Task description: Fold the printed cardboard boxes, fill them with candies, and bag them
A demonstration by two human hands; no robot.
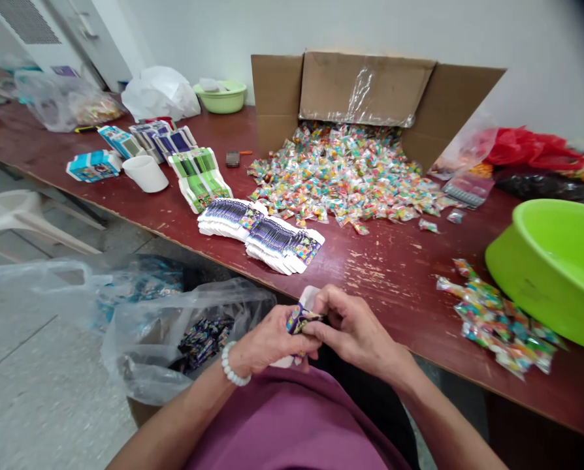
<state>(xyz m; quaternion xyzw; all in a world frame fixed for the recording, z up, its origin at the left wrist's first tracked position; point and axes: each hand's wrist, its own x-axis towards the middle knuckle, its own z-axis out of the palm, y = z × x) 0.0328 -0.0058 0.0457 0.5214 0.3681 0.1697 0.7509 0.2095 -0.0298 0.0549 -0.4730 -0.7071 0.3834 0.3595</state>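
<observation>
Close to my body, past the table's front edge, my left hand (277,336) is wrapped round a small purple printed carton (298,318) with a white flap standing up. My right hand (348,323) is closed at the carton's right side, its fingers pinched against it. Whether the right fingers also hold something small is hidden. Just beyond my hands, two fanned rows of flat purple cartons (277,243) lie on the table. Behind them spreads a large heap of wrapped candies (345,176), spilling from a cardboard box (365,85) on its side.
A lime green basin (541,281) stands at the right beside a smaller candy pile (498,320). Green cartons (198,173), a white cup (146,173) and blue cartons (94,166) are at the left. Below the edge, a plastic bag (149,346) holds dark packs; a white stool (22,212) stands left.
</observation>
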